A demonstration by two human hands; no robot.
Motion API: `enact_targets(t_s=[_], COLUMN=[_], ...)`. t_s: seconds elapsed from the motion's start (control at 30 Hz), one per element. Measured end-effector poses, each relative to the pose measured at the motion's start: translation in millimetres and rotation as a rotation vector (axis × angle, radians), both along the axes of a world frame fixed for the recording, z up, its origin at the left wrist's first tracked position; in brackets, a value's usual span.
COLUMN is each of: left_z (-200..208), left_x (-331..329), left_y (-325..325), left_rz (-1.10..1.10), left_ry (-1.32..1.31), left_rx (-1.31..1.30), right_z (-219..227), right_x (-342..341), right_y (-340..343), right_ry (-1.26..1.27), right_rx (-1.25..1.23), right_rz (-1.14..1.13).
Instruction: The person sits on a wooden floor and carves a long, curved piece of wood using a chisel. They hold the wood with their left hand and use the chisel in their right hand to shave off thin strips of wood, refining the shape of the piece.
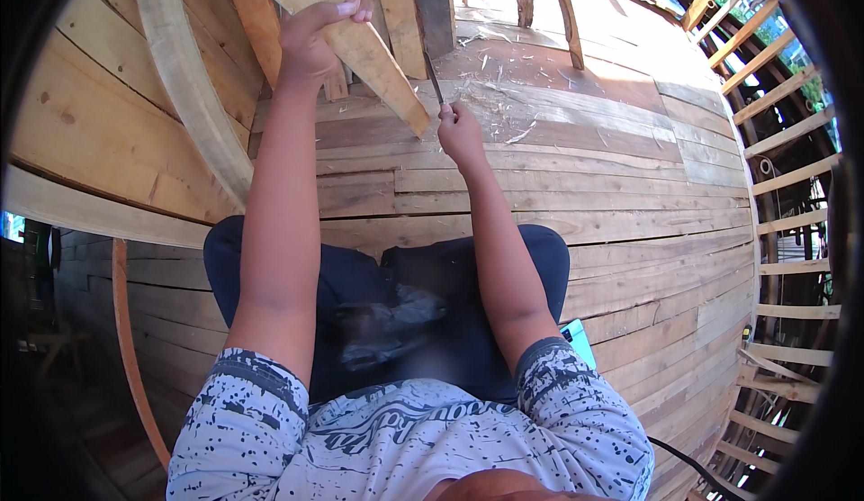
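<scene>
Left hand [310,37] is clamped round the plank [360,46], which slants down-right, its low tip just beside the right hand [459,127] fisted on a thin blade [434,78].

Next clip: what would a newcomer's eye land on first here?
Top centre, the left hand grips a pale, tapered wooden plank held slanting, its lower end on the plank floor. Just right of it, the right hand holds a thin dark blade-like tool against the plank's edge. Pale wood shavings litter the floor beyond.
</scene>
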State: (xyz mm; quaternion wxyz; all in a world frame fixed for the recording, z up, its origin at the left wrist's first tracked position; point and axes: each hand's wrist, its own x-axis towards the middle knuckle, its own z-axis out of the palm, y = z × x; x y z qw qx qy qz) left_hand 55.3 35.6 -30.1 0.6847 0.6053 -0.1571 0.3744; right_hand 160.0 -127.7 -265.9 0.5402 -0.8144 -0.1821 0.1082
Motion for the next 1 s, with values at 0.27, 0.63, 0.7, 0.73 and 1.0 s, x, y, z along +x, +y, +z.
enact_targets(t_s=[0.27, 0.63, 0.7, 0.73, 1.0], left_z=[-4.6, -3.0, 0.0, -1.0, -4.7], left_x=[-5.8, -6.1, -5.7, -5.2, -4.4], left_y=[-8.0, -25.4, -31.3, -31.8, -32.1], left_rz=[-0.052, -0.076, -0.073, -0.081, -0.127], left_ry=[0.002, -0.002, 0.016, 0.015, -0.012], left_rx=[0.038, 0.068, 0.069, 0.072, 0.098], right_z=[47.1, 55.0, 53.1, 52.0, 41.1], right_x=[-29.3, -23.8, -24.9, -24.4, -1.7], right_y=[7.8, 1.4, 5.3, 6.6, -6.8], right_ry=[-0.032, 0.621, 0.618, 0.616, 1.207], right_rx=[-0.023, 0.137, 0.099, 0.079, 0.362], right_rz=[-0.007, 0.121, 0.083, 0.064, 0.477])
